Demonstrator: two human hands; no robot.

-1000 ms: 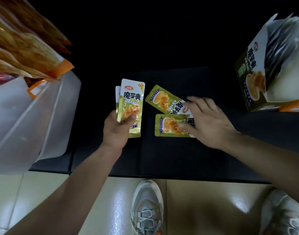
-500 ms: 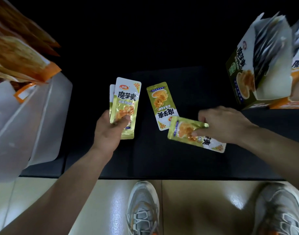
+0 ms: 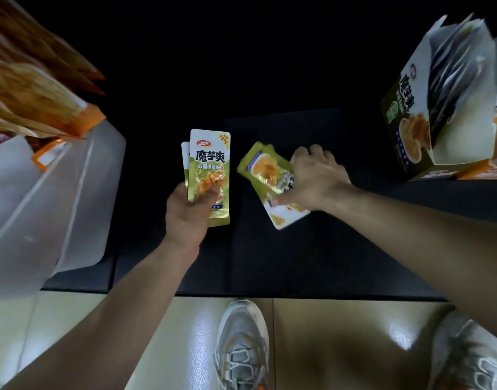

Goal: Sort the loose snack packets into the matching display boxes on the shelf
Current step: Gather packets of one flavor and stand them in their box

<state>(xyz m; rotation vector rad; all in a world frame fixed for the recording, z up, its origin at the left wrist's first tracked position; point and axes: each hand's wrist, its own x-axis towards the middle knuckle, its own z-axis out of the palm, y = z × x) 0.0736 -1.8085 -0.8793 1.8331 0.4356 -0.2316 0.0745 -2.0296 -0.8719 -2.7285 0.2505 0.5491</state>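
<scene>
Head view: slanted packets [image 3: 265,175] are gripped in right hand [image 3: 317,178] fingers, the green box [image 3: 405,122] lying far right; upright packets [image 3: 209,170] are gripped in the left hand [image 3: 185,212].

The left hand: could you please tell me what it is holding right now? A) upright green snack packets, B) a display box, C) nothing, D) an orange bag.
A: the left hand grips green snack packets upright by their lower ends; the right hand grips other packets.

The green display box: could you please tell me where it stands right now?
Head view: the green display box stands far right on the dark shelf, beyond the right hand.
</scene>
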